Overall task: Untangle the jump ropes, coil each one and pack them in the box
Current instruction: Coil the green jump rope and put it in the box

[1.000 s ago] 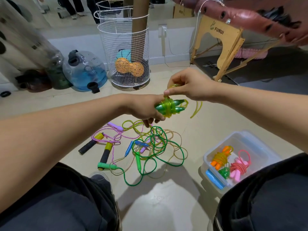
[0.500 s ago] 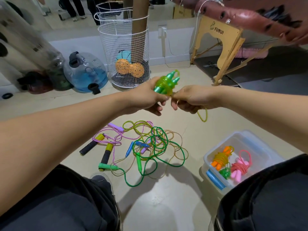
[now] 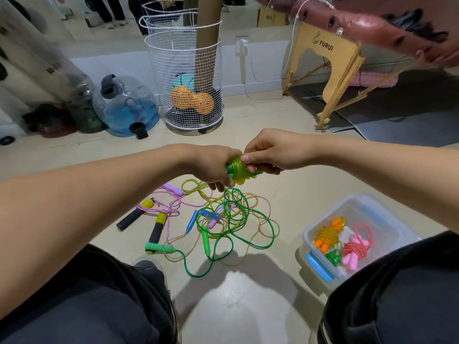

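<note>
Hands meet mid-air over the floor, both on one coiled rope bundle [image 3: 240,171]: green handles wrapped in yellow-green cord. Left hand [image 3: 215,166] grips the handle end, fingers curled round it. Right hand [image 3: 269,152] pinches the wrapped cord, thumb on top; its fingers underneath are mostly hidden.

Rope tangle [image 3: 218,219] lies on the floor [image 3: 248,314] right below the hands: green, yellow, pink and clear cords crossing each other, with black-and-yellow, blue, purple and green handles mixed in. Cannot tell which handle belongs to which cord.

Box [image 3: 387,219], clear plastic, sits on the floor to the right of the tangle, apart from it, beside the right knee. Inside: orange coil [image 3: 327,235], pink coil [image 3: 356,250] and small green coil [image 3: 334,256], packed close together. A blue strip runs along the box's near edge.

Wire basket [image 3: 183,78] and water jug [image 3: 124,105] stand near the far wall.
</note>
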